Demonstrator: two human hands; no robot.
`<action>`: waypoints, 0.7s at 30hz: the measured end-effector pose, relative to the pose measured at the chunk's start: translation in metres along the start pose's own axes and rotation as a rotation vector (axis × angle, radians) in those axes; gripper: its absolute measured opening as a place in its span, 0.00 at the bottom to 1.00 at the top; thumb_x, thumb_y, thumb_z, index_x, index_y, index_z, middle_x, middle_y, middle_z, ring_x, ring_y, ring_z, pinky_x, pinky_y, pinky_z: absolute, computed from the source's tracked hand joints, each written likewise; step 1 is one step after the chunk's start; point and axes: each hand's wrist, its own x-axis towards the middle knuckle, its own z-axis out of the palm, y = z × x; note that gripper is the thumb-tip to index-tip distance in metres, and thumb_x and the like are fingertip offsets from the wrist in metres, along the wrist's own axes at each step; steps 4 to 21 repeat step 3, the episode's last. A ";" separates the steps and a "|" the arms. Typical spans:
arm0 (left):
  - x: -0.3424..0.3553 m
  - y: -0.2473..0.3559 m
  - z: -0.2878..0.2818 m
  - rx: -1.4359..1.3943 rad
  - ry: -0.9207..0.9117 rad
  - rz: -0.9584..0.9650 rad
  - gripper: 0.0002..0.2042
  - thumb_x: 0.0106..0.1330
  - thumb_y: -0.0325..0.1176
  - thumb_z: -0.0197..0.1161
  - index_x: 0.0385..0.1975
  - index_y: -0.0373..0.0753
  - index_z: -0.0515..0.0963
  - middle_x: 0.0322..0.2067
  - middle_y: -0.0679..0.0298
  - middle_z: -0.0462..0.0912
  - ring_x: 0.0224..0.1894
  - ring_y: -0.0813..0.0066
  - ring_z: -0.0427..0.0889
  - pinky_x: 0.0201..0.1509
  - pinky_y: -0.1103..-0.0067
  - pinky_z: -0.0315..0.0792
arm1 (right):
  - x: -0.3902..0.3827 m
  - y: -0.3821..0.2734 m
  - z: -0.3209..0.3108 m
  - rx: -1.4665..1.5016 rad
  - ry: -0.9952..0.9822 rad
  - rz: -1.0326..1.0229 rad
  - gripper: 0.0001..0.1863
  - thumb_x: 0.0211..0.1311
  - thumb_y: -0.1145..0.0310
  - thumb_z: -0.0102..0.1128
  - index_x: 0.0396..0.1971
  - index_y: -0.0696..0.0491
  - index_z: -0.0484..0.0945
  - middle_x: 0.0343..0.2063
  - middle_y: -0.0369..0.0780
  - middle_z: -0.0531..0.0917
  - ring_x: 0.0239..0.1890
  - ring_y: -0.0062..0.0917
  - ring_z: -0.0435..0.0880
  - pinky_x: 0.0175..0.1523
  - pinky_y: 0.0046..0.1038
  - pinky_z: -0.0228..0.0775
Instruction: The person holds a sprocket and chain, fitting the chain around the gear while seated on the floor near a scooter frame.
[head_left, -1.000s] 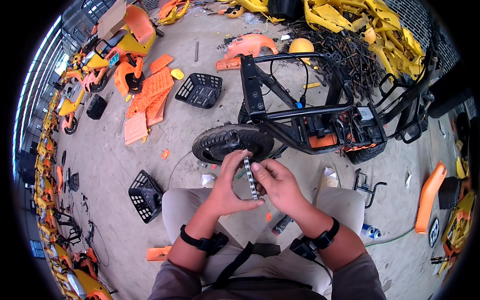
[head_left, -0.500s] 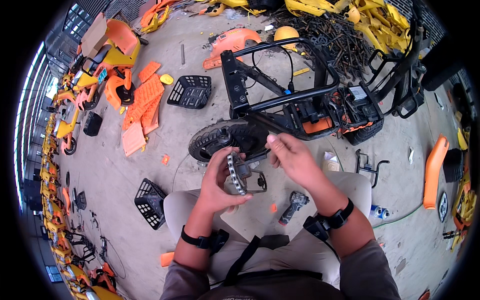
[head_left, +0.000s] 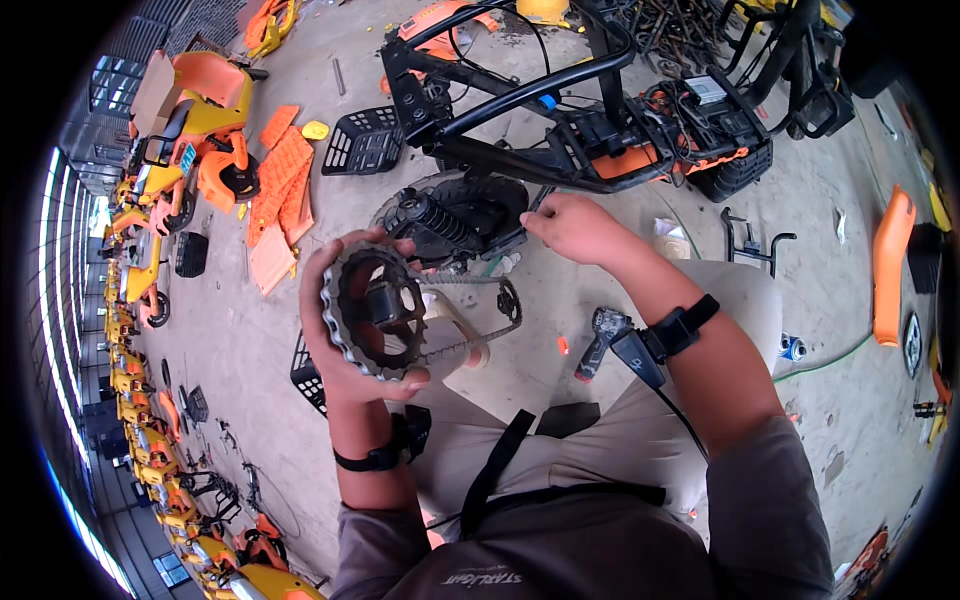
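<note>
Now left hand (head_left: 345, 345) around chainring (head_left: 375, 312), right hand (head_left: 575, 228) at black frame (head_left: 520, 150).

Across the concrete floor (head_left: 250, 340) lie flat orange panels (head_left: 280, 195), a black plastic basket (head_left: 363, 140) beside them, a row of orange and yellow scooters (head_left: 135, 290) along the left edge, and a curved orange cover (head_left: 890, 265) far off right.

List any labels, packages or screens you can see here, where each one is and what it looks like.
Label: pale rectangular sticker on top of the grey box on the black frame, upper right.
Cardboard sheet: flat brown piece leaning on the orange and yellow scooter, upper left.
No screens in view.
</note>
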 end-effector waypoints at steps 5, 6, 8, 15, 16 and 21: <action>0.010 0.023 -0.001 -0.089 -0.018 0.018 0.62 0.31 0.50 0.88 0.69 0.38 0.55 0.60 0.43 0.67 0.57 0.49 0.77 0.59 0.59 0.76 | 0.009 0.024 0.014 -0.203 -0.071 -0.036 0.24 0.61 0.49 0.61 0.35 0.59 0.84 0.37 0.52 0.86 0.44 0.41 0.86 0.51 0.37 0.76; 0.010 0.023 -0.001 -0.089 -0.018 0.018 0.62 0.31 0.50 0.88 0.69 0.38 0.55 0.60 0.43 0.67 0.57 0.49 0.77 0.59 0.59 0.76 | 0.009 0.024 0.014 -0.203 -0.071 -0.036 0.24 0.61 0.49 0.61 0.35 0.59 0.84 0.37 0.52 0.86 0.44 0.41 0.86 0.51 0.37 0.76; 0.010 0.023 -0.001 -0.089 -0.018 0.018 0.62 0.31 0.50 0.88 0.69 0.38 0.55 0.60 0.43 0.67 0.57 0.49 0.77 0.59 0.59 0.76 | 0.009 0.024 0.014 -0.203 -0.071 -0.036 0.24 0.61 0.49 0.61 0.35 0.59 0.84 0.37 0.52 0.86 0.44 0.41 0.86 0.51 0.37 0.76; 0.010 0.023 -0.001 -0.089 -0.018 0.018 0.62 0.31 0.50 0.88 0.69 0.38 0.55 0.60 0.43 0.67 0.57 0.49 0.77 0.59 0.59 0.76 | 0.009 0.024 0.014 -0.203 -0.071 -0.036 0.24 0.61 0.49 0.61 0.35 0.59 0.84 0.37 0.52 0.86 0.44 0.41 0.86 0.51 0.37 0.76; 0.010 0.023 -0.001 -0.089 -0.018 0.018 0.62 0.31 0.50 0.88 0.69 0.38 0.55 0.60 0.43 0.67 0.57 0.49 0.77 0.59 0.59 0.76 | 0.009 0.024 0.014 -0.203 -0.071 -0.036 0.24 0.61 0.49 0.61 0.35 0.59 0.84 0.37 0.52 0.86 0.44 0.41 0.86 0.51 0.37 0.76; 0.010 0.023 -0.001 -0.089 -0.018 0.018 0.62 0.31 0.50 0.88 0.69 0.38 0.55 0.60 0.43 0.67 0.57 0.49 0.77 0.59 0.59 0.76 | 0.009 0.024 0.014 -0.203 -0.071 -0.036 0.24 0.61 0.49 0.61 0.35 0.59 0.84 0.37 0.52 0.86 0.44 0.41 0.86 0.51 0.37 0.76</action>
